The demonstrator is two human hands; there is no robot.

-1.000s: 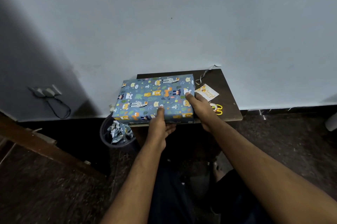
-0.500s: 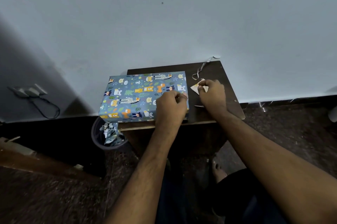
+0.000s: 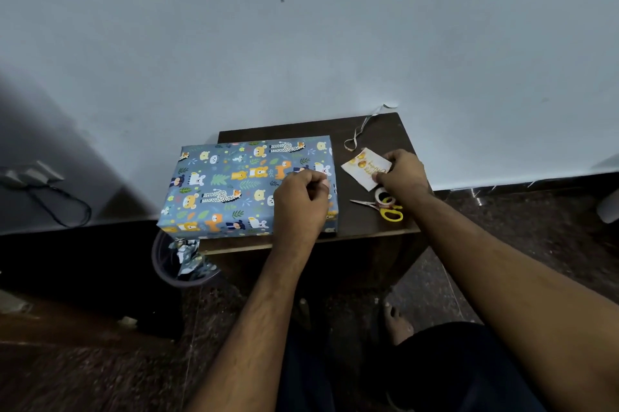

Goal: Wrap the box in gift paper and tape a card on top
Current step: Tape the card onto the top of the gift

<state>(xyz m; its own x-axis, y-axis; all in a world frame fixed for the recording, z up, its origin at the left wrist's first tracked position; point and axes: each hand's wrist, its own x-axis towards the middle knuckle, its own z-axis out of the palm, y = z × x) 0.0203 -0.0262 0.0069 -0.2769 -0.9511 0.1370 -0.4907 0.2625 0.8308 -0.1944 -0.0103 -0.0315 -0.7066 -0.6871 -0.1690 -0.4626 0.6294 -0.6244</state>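
White card (image 3: pixel 365 168) now lifted, pinched by right hand (image 3: pixel 403 173) | left hand (image 3: pixel 301 200) curled, on box (image 3: pixel 234 187)

single head-worn wide-angle view, looking forward and steeply down from above the person's lap. small dark table (image 3: pixel 395 140) sits mid-frame against a pale wall (image 3: pixel 301 43) that fills the upper half; both forearms enter from the bottom edge. floor (image 3: pixel 83 361) in the lower corners, edges bowed by the lens.

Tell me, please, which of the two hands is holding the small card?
The right hand pinches the card above the table; the left hand, fingers curled, rests on the wrapped box.
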